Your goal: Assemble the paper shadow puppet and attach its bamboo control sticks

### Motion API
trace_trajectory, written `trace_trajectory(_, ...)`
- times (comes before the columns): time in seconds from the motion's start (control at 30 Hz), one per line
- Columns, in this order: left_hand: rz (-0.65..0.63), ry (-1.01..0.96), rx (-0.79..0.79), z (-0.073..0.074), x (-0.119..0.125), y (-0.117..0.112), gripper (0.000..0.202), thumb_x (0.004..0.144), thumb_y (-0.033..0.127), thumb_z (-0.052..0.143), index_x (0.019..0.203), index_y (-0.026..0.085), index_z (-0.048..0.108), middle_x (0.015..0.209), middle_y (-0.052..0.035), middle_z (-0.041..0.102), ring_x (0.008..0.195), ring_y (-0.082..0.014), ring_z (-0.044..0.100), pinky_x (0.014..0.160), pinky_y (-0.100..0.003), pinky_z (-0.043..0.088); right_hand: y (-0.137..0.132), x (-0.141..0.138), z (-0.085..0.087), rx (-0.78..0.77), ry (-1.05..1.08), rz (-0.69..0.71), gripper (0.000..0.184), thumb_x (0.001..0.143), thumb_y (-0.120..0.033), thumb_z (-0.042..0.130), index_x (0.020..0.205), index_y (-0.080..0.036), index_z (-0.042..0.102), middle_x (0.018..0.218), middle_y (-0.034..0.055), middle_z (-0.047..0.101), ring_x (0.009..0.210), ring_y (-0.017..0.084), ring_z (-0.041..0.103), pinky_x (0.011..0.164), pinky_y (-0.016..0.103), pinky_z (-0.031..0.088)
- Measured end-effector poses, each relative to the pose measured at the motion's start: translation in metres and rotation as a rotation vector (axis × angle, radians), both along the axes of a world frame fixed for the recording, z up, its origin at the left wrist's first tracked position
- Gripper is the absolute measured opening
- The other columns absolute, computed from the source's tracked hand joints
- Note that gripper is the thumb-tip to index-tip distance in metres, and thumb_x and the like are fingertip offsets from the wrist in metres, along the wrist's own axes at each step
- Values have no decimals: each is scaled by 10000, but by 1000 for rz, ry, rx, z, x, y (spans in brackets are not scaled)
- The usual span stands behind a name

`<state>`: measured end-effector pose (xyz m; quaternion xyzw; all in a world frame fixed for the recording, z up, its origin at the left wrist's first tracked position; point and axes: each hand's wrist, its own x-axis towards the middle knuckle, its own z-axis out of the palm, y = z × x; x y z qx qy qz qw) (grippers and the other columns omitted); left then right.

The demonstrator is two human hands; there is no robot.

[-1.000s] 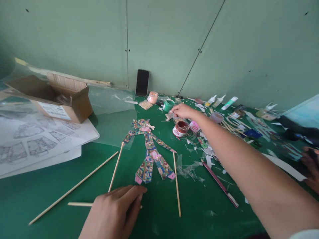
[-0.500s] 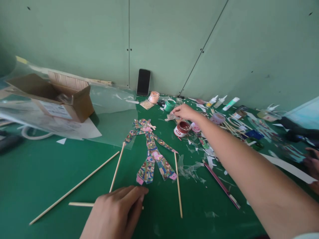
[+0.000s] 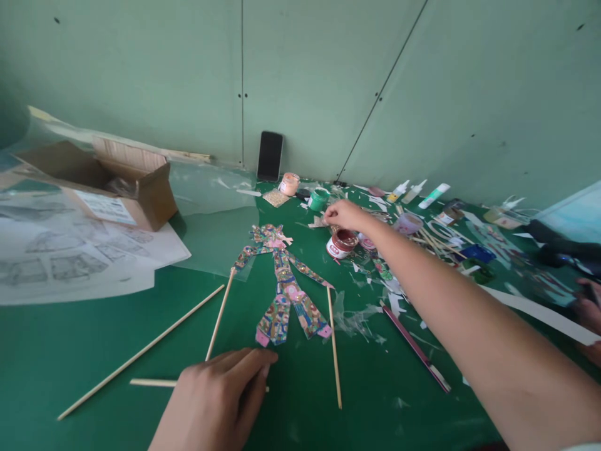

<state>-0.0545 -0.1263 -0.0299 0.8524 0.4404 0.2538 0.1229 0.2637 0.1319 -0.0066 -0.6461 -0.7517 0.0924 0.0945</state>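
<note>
A flat jointed figure [image 3: 284,285], patterned in many colours with pink hands and feet, lies on the green table. Thin wooden sticks touch its two hands, one being the right-side stick [image 3: 335,351]. My left hand [image 3: 218,394] is closed below the figure, with a crosswise stick [image 3: 153,383] and the left-side stick [image 3: 220,316] running beneath or behind it; its grip is hidden. Reaching far forward, my right hand [image 3: 345,215] pinches something too small to make out, beside a small clear packet [image 3: 318,222] and behind an open dark red paint jar [image 3: 342,243].
An open cardboard box [image 3: 136,194] stands at left by printed sheets [image 3: 117,263]. A phone [image 3: 270,156] leans on the wall near a green paint jar [image 3: 318,199]. A purple pen-like tool [image 3: 416,347] and scraps lie right. Another person's hand [image 3: 590,313] shows at the right edge.
My right hand has lifted slightly off the small packet, its fingers now drawn together. The clear sheet at left has dropped away from over the printed papers. My left hand stays put.
</note>
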Motion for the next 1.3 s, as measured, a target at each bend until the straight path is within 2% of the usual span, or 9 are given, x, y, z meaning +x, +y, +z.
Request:
trace_trajectory(0.1, 8, 13, -13, 0, -1, -2, 269, 949, 236, 429, 961, 267, 695, 872, 38, 771, 661, -144, 735, 547, -214, 552, -3, 2, -1, 28, -38, -15, 123, 810, -197, 630, 800, -167, 749, 826, 47, 743, 703, 146, 607, 628, 235, 375)
trace_trajectory(0.3, 21, 44, -33, 1, -1, -3, 284, 951, 234, 419, 956, 256, 703, 875, 28, 773, 658, -154, 735, 541, -223, 547, -8, 5, 2, 42, -75, -48, 175, 864, -259, 597, 809, -167, 736, 794, 58, 729, 675, 155, 589, 599, 249, 352)
trace_trajectory(0.43, 35, 52, -51, 2, -1, -4, 279, 950, 238, 428, 966, 257, 706, 895, 25, 775, 681, -159, 739, 561, -225, 550, -8, 6, 5, 36, -55, -65, 168, 839, -273, 632, 791, -160, 745, 761, 46, 731, 642, 140, 582, 584, 237, 359)
trace_trajectory(0.83, 41, 32, -53, -1, -2, -4, 269, 946, 251, 445, 974, 264, 712, 880, 26, 775, 662, -153, 733, 558, -214, 536, -4, 6, 8, 4, 109, -108, 117, 780, -191, 657, 818, -138, 755, 636, 19, 691, 517, 102, 536, 547, 219, 418)
trace_trajectory(1.0, 38, 22, -61, 0, -1, -4, 282, 948, 254, 436, 966, 256, 718, 874, 17, 775, 662, -150, 732, 560, -209, 536, -3, 5, 5, -21, 149, -106, 120, 801, -202, 652, 787, -133, 750, 604, 25, 682, 510, 110, 556, 540, 221, 440)
trace_trajectory(1.3, 37, 22, -86, 1, 0, -4, 289, 949, 252, 429, 959, 253, 718, 846, 10, 770, 645, -148, 724, 559, -206, 531, -5, 2, 7, 28, 134, -80, 124, 757, -166, 636, 746, -152, 758, 743, 32, 740, 630, 130, 590, 608, 225, 419)
